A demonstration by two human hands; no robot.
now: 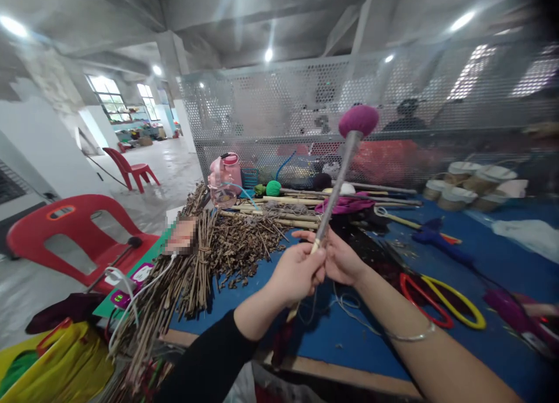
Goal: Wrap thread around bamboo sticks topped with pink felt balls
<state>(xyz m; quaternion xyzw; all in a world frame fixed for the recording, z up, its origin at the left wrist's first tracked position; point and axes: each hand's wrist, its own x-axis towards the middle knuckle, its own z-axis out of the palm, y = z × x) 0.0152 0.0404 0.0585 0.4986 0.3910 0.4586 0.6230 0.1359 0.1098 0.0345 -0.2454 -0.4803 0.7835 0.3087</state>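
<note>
A stick (335,199) with a rounded purple head (358,121) slants up from my hands over the blue table. Grey wrapping covers most of its shaft, while bare pale wood shows at my fingers. My left hand (297,275) is closed around the lower shaft. Against the far side of the same shaft, my right hand (345,260) has its fingers curled, with one finger reaching out to the left. Its exact grip is partly hidden. A thin grey thread (356,318) hangs below my hands and trails over the tabletop.
Scissors with red and yellow handles (454,304) lie right of my right forearm. Bundled dry stalks (192,275) cover the table's left side. Behind are a pink jug (226,179), green yarn (273,188) and several pots (476,181) before a perforated metal screen (271,112).
</note>
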